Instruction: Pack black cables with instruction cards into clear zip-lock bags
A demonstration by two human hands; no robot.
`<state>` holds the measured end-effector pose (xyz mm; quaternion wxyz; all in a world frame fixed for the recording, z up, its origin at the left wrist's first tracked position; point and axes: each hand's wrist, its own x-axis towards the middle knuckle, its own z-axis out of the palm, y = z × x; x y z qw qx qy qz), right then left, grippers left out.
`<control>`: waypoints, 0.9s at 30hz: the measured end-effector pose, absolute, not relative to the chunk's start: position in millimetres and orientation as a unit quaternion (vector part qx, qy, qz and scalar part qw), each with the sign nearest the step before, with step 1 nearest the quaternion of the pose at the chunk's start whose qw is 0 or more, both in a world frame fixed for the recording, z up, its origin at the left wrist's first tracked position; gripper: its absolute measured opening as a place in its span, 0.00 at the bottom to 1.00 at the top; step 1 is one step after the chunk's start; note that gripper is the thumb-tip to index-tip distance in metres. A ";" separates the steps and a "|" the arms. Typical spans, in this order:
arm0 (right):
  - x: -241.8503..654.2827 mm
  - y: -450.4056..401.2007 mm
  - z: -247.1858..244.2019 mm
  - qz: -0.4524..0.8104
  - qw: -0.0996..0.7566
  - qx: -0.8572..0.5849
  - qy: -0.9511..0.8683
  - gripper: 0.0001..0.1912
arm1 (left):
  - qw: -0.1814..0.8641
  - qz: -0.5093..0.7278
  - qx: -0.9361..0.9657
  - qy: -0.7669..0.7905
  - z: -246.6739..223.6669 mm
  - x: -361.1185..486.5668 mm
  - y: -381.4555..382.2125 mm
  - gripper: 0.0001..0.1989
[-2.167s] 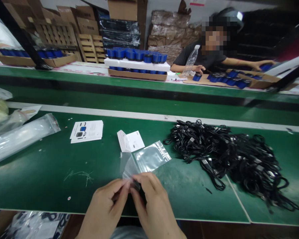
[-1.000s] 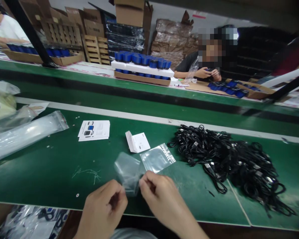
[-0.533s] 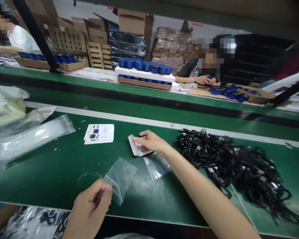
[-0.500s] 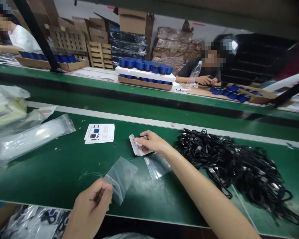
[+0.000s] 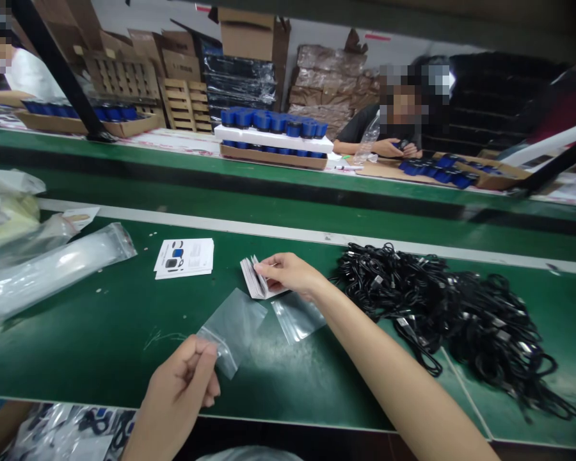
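My left hand (image 5: 180,378) pinches the corner of a clear zip-top plastic bag (image 5: 233,323) above the green belt near its front edge. My right hand (image 5: 285,272) reaches across and grips a small stack of white cards (image 5: 254,280), its fingers on the stack's edge. A second clear zip bag (image 5: 297,318) with a frosted look lies on the belt just below my right wrist, touching neither hand's fingers.
A pile of tangled black cables (image 5: 441,314) fills the belt's right side. Printed leaflets (image 5: 183,258) and a long plastic bag (image 5: 52,272) lie to the left. Beyond a raised belt, a co-worker (image 5: 374,131) sits near blue-capped items.
My hands were together at the bag earlier. My right hand has since moved away and forward to the white cards, while my left hand keeps the clear bag. The cards now fan slightly.
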<state>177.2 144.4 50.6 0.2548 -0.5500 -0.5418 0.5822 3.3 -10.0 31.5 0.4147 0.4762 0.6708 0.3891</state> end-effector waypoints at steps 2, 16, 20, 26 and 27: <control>182.4 139.6 53.9 0.560 0.272 -0.552 -0.555 0.11 | 0.424 0.399 0.463 0.668 32.4 3.8 -8.4 0.16; 169.7 -9.0 50.9 0.294 0.334 -0.465 -0.765 0.11 | 0.257 0.430 0.505 0.703 36.7 21.6 3.5 0.15; 154.0 -18.0 31.7 0.261 0.454 -0.492 -0.696 0.12 | 0.160 0.410 0.541 0.717 31.6 19.7 2.8 0.11; 139.3 -40.2 3.2 0.522 0.478 -0.497 -0.502 0.24 | 0.121 0.442 0.523 0.719 34.8 21.6 2.5 0.11; 140.1 -40.9 1.9 0.564 0.454 -0.488 -0.488 0.15 | 0.123 0.445 0.524 0.716 35.8 22.3 2.3 0.11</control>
